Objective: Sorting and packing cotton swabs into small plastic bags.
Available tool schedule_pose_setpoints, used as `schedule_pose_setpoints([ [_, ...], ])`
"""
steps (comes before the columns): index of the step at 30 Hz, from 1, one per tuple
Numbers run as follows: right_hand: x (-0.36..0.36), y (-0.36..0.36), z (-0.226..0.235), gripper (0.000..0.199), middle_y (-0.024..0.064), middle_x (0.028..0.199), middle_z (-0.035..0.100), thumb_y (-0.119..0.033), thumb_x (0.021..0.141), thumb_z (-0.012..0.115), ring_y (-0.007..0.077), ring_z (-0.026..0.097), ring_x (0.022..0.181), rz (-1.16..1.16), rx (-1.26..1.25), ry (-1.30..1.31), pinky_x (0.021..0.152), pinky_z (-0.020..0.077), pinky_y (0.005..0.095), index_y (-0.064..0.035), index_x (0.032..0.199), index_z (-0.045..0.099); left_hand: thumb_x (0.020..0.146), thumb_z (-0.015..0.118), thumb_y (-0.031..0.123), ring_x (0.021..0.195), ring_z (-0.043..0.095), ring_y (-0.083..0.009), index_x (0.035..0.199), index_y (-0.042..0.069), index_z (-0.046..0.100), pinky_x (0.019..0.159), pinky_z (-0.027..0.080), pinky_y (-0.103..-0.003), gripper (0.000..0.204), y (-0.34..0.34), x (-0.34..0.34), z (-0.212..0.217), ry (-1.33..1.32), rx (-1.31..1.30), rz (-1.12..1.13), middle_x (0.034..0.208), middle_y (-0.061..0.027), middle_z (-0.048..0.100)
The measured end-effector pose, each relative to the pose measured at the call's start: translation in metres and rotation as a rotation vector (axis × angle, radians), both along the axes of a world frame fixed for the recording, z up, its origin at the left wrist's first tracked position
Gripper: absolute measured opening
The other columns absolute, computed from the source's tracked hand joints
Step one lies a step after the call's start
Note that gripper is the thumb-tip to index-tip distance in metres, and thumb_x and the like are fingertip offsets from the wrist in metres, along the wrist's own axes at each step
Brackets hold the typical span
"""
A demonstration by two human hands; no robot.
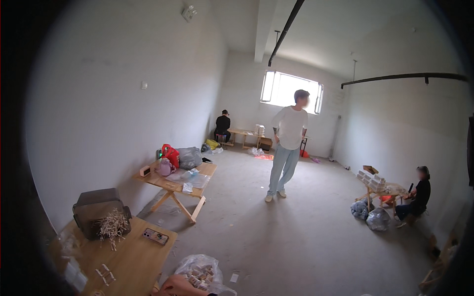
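Only a rounded skin-coloured shape (175,287) shows at the bottom edge, probably part of my left hand or arm; its fingers are hidden. It lies beside a clear plastic bag (200,272) of small wooden blocks on the floor. My right hand is out of the picture. At lower left is a wooden table (133,261) with a phone (155,236), a few small wooden pieces (104,274) and a dark grey box (94,207). A bundle of thin sticks (112,226) rests against the box.
A person in a white top (287,148) stands mid-room on the concrete floor. A folding wooden table (197,190) holds a red bag and grey bags. One person sits at the far wall (222,126), another at the right (417,197) by a small table with stacked white boxes (375,181).
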State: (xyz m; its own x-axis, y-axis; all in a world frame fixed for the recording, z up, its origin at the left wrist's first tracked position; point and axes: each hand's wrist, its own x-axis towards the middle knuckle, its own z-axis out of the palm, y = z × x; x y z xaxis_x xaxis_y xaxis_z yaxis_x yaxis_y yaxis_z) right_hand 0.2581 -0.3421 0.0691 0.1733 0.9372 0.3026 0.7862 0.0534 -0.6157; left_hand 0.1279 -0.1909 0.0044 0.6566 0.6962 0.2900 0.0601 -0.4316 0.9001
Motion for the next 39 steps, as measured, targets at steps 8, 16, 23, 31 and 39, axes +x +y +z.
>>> schedule_pose_setpoints([
  [8,0.0,0.004,-0.001,0.038,0.016,0.098,0.074,-0.042,0.088,0.067,0.0323,0.07,0.084,-0.149,-0.208,-0.02,0.075,0.0543,0.0434,-0.0109,0.109,0.074,0.085,0.069,0.016,0.089,0.068,-0.0259,0.102,0.002,0.066,0.078,0.054,-0.036,0.023,0.01,0.008,0.03,0.034,-0.054,-0.024,0.096,-0.0143,0.069],
  [16,-0.021,0.002,0.047,0.032,0.0153,0.09,0.071,-0.038,0.089,0.061,0.0343,0.069,0.081,-0.164,-0.245,0.127,0.069,0.0524,0.0429,-0.0126,0.105,0.072,0.085,0.069,0.017,0.088,0.069,-0.0262,0.102,0.002,0.066,0.078,0.054,-0.037,0.023,0.001,-0.016,0.02,0.085,-0.213,0.031,0.095,-0.0143,0.07],
  [23,-0.005,0.028,0.025,0.047,0.0143,0.099,0.074,-0.039,0.07,0.074,0.0325,0.071,0.094,-0.137,-0.305,0.08,0.083,0.0559,0.0407,-0.017,0.112,0.074,0.087,0.072,0.022,0.087,0.072,-0.025,0.102,0.002,0.069,0.077,0.055,-0.036,0.026,-0.031,-0.208,-0.032,0.245,-0.327,0.324,0.092,-0.0141,0.074],
  [31,-0.016,0.076,0.006,0.031,0.003,0.093,0.075,-0.035,0.095,0.066,0.0129,0.069,0.084,-0.024,-0.341,0.603,0.072,0.0512,0.026,-0.008,0.108,0.074,0.093,0.07,0.031,0.07,0.068,-0.0227,0.105,0.005,0.067,0.064,0.053,-0.034,0.029,-0.019,-0.193,0.007,0.31,-0.279,0.346,0.077,-0.0096,0.07],
  [39,-0.047,0.147,-0.051,0.021,0.0078,0.079,0.072,-0.021,0.092,0.07,0.015,0.067,0.077,0.092,-0.236,0.715,0.071,0.0514,0.0287,-0.0002,0.098,0.072,0.093,0.066,0.03,0.095,0.067,-0.0285,0.112,0.005,0.062,0.082,0.052,-0.04,0.031,0.017,-0.172,0.022,0.392,-0.039,0.411,0.102,-0.0129,0.067],
])
